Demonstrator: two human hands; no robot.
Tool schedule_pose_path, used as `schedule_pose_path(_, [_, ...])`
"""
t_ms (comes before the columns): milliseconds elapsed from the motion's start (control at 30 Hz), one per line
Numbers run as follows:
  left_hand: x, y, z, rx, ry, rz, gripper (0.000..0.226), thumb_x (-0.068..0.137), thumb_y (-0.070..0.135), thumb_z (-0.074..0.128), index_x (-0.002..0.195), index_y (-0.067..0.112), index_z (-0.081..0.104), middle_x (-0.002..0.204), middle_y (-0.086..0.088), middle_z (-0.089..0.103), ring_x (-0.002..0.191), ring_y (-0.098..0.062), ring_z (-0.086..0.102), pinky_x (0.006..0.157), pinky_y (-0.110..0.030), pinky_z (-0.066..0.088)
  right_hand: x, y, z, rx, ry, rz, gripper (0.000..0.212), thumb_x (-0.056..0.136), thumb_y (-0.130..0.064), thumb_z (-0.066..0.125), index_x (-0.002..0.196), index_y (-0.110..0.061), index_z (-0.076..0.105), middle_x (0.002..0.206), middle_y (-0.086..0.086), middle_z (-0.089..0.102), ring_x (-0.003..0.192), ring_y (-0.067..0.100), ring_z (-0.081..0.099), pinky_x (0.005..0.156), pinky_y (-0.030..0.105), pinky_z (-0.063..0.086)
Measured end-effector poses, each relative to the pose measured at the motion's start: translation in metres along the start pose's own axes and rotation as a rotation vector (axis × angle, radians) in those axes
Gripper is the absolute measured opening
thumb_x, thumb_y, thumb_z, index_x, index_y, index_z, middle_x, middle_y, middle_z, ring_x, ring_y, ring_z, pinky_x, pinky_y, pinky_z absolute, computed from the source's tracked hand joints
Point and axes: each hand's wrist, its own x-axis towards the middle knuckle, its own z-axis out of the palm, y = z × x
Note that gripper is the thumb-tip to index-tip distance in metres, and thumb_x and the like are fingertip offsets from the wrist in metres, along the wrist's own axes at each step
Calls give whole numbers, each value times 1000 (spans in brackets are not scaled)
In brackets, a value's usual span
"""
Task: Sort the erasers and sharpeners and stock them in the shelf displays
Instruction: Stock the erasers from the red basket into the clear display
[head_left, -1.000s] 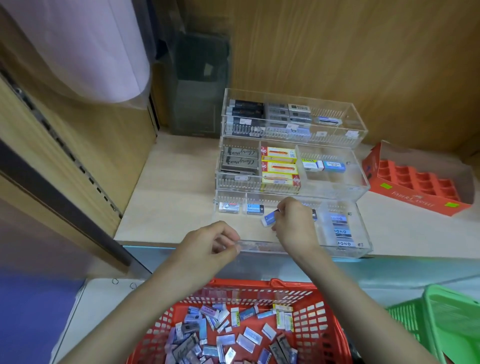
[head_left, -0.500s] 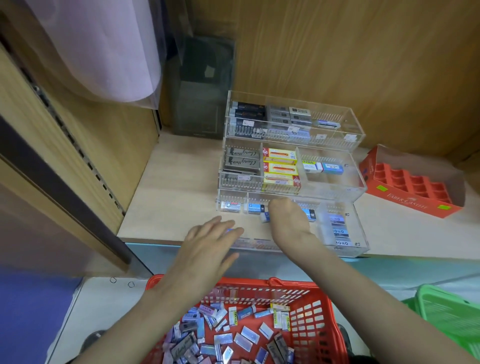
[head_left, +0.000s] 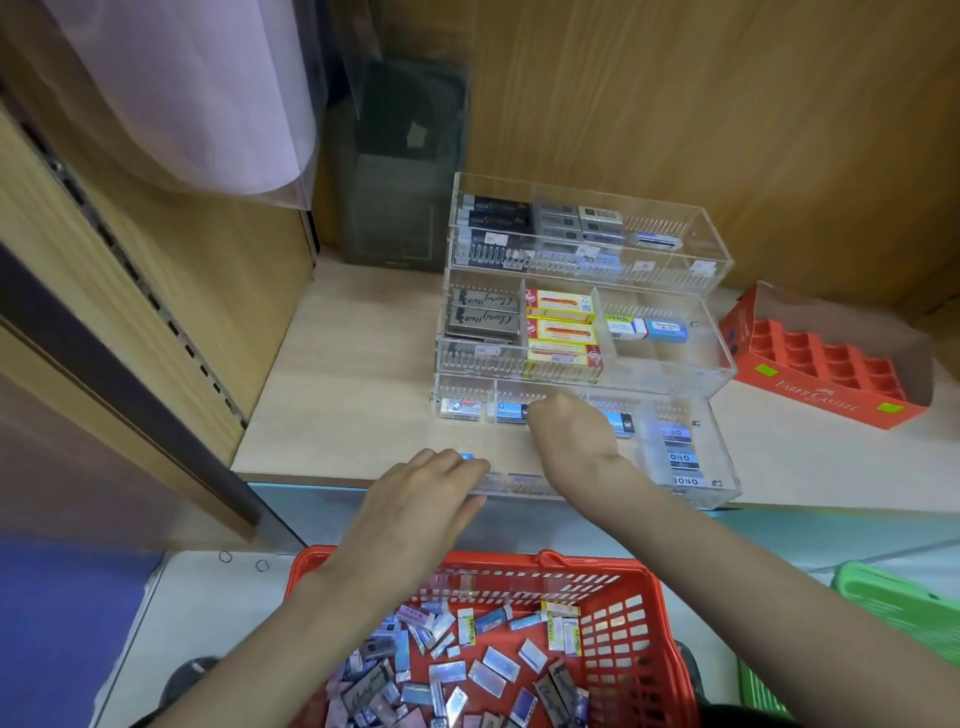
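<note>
A clear three-tier acrylic display (head_left: 724, 496) stands on the wooden shelf (head_left: 337, 395), partly filled with boxed erasers. My right hand (head_left: 569, 434) reaches down into the lowest tier, its fingers bent away and hidden behind the back of the hand. One blue eraser (head_left: 511, 412) lies just left of it and another (head_left: 621, 422) just right. My left hand (head_left: 434, 486) lies flat with straight fingers against the front wall of the lowest tier. Below, a red basket (head_left: 644, 592) holds several loose erasers (head_left: 493, 673).
MONO erasers (head_left: 680, 458) fill the lowest tier's right compartment. An orange Faber-Castell carton (head_left: 831, 402) sits to the right of the display and a dark box (head_left: 405, 171) behind it. A green basket (head_left: 904, 616) is at lower right. Plastic sheeting (head_left: 208, 93) hangs at upper left.
My right hand carried a blue eraser down into the lowest tier, where the hand now hides it. My left hand uncurled and moved forward to the tier's front wall.
</note>
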Motion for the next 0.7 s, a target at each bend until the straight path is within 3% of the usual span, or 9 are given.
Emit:
schedule_pose_path(167, [1, 4, -3, -32, -1, -9, 31, 90, 25, 61, 121, 18, 62, 107, 0, 67, 98, -22, 62, 73, -36, 51, -1, 10, -5, 117, 55, 11, 27, 91, 5, 40, 105, -10, 58, 105, 15, 61, 104, 31, 58, 82, 37, 44])
schedule_pose_path(233, [0, 5, -4, -64, 10, -16, 33, 93, 26, 57, 124, 19, 59, 112, 0, 65, 103, -22, 60, 77, -36, 50, -5, 16, -3, 147, 80, 9, 23, 91, 5, 41, 96, -14, 54, 98, 13, 60, 99, 30, 59, 73, 34, 38])
schedule_pose_path(333, [1, 6, -5, -84, -1, -34, 36, 96, 29, 49, 132, 23, 52, 121, 3, 60, 112, -19, 54, 85, -32, 45, -3, 27, 0, 483, 116, 46, 14, 88, 1, 51, 99, -5, 58, 97, 15, 63, 91, 33, 61, 66, 33, 41])
schedule_pose_path(400, [4, 7, -8, -62, -48, -49, 38, 98, 32, 42, 135, 25, 46, 126, 5, 55, 117, -16, 49, 90, -30, 41, -15, 35, -7, 766, 118, 50, 18, 87, -3, 58, 103, -10, 60, 90, 10, 63, 72, 24, 64, 58, 30, 48])
schedule_pose_path(500, [3, 12, -13, -45, -39, -50, 36, 98, 31, 41, 133, 22, 46, 128, 4, 50, 118, -17, 47, 93, -31, 41, -60, 47, -11, 966, 125, 12, 15, 87, -8, 62, 97, -19, 59, 79, 2, 62, 58, 14, 62, 49, 26, 48])
schedule_pose_path(600, [-15, 22, -10, -89, 29, 47, 32, 93, 29, 43, 119, 16, 57, 117, 0, 55, 108, -21, 54, 89, -34, 45, -114, 48, 2, 988, 112, -69, 12, 88, -14, 62, 91, -25, 61, 74, -4, 62, 61, 9, 62, 54, 14, 45])
schedule_pose_path(700, [-40, 31, 0, -90, 87, 189, 32, 87, 32, 43, 108, 15, 61, 111, -2, 58, 103, -18, 53, 86, -30, 42, -147, 43, 38, 1005, 19, -107, 6, 87, -19, 65, 92, -21, 66, 74, -6, 63, 61, 1, 53, 62, 12, 42])
